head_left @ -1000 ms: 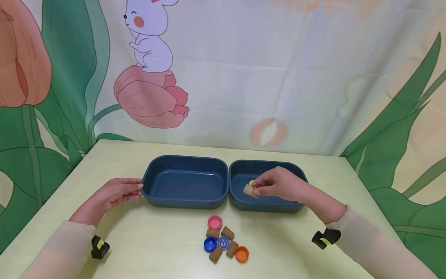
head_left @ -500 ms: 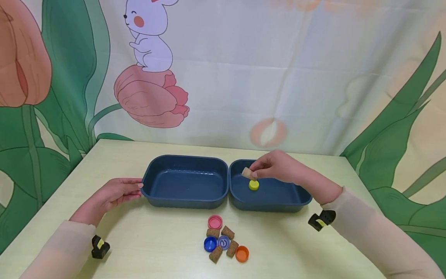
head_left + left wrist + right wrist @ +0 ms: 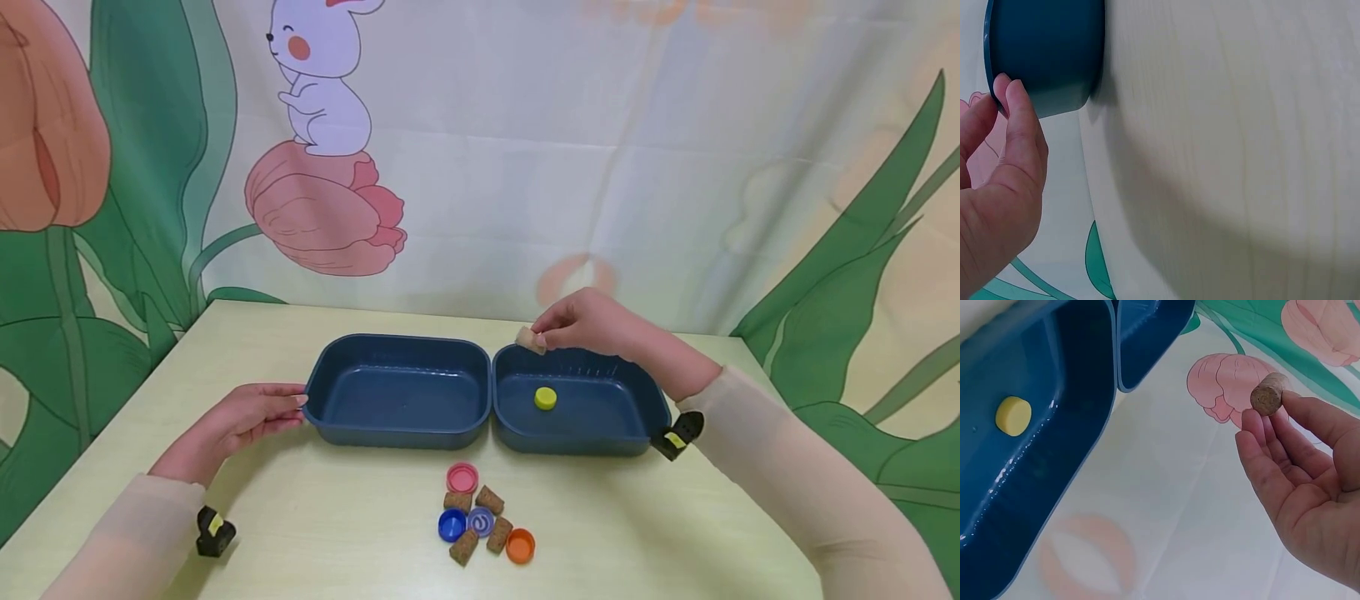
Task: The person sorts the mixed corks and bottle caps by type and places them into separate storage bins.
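Note:
Thumb and fingertips of my right hand pinch a cork above the back rim of the right dark-blue tray. The right wrist view shows the cork's round end facing the camera. Inside that tray lies a yellow bottle cap. My left hand pinches the left end of the other dark-blue tray, which holds nothing. In the left wrist view its fingertips are at the rim.
In front of the trays, several corks lie grouped with a pink cap, a blue cap, a purple cap and an orange cap. Behind the pale table hangs a printed curtain.
My right hand has moved up and back with the cork, from low over the right tray to its back rim, uncovering the yellow cap. The left hand stays where it was.

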`<state>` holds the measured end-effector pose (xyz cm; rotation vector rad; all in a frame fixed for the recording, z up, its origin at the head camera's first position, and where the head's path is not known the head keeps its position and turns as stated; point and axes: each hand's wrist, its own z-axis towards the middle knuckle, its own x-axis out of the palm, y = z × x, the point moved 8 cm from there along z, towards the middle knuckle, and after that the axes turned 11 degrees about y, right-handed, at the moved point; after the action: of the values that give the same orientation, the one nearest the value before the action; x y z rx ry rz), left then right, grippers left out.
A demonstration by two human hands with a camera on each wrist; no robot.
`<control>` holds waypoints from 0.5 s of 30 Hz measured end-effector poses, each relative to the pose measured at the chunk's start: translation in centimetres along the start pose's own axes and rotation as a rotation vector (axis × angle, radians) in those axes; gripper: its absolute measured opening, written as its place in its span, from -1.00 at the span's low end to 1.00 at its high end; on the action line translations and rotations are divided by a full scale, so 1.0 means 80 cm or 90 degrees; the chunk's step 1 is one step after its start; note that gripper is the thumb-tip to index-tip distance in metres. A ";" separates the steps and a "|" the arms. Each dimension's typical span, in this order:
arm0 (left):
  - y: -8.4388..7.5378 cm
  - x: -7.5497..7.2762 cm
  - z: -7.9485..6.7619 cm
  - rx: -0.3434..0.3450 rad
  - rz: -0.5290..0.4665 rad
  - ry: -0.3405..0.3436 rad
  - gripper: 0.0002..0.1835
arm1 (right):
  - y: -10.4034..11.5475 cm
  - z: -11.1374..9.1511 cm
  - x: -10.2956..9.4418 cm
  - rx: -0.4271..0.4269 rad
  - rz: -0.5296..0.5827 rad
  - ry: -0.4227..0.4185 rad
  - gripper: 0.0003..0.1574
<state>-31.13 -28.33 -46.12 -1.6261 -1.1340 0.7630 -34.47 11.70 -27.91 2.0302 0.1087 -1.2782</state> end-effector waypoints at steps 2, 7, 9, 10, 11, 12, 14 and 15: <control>0.000 0.000 0.000 0.000 0.002 -0.002 -0.44 | 0.000 0.005 -0.004 0.000 -0.001 -0.002 -0.67; 0.000 0.000 0.001 0.000 0.004 -0.001 -0.45 | 0.001 0.014 -0.013 0.004 0.003 -0.008 -0.66; 0.001 0.000 0.002 0.000 0.003 -0.001 -0.46 | 0.003 0.018 -0.016 0.005 0.005 -0.009 -0.66; 0.001 0.000 0.001 0.001 0.002 -0.001 -0.47 | 0.003 0.021 -0.017 0.007 0.006 -0.009 -0.67; 0.001 0.000 0.001 0.001 0.001 -0.001 -0.48 | 0.004 0.024 -0.018 0.009 0.006 -0.009 -0.67; 0.001 0.000 0.001 0.002 0.000 -0.001 -0.48 | 0.006 0.026 -0.019 0.010 0.004 -0.008 -0.67; 0.001 -0.001 0.001 0.003 -0.003 -0.001 -0.51 | 0.009 0.032 -0.021 0.011 0.003 -0.007 -0.67; 0.001 -0.001 0.001 0.003 -0.005 -0.002 -0.52 | 0.011 0.035 -0.022 0.010 0.004 -0.006 -0.66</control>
<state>-31.20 -28.43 -46.22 -1.6159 -1.1389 0.7629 -37.07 9.85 -26.69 2.0365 0.0893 -1.2880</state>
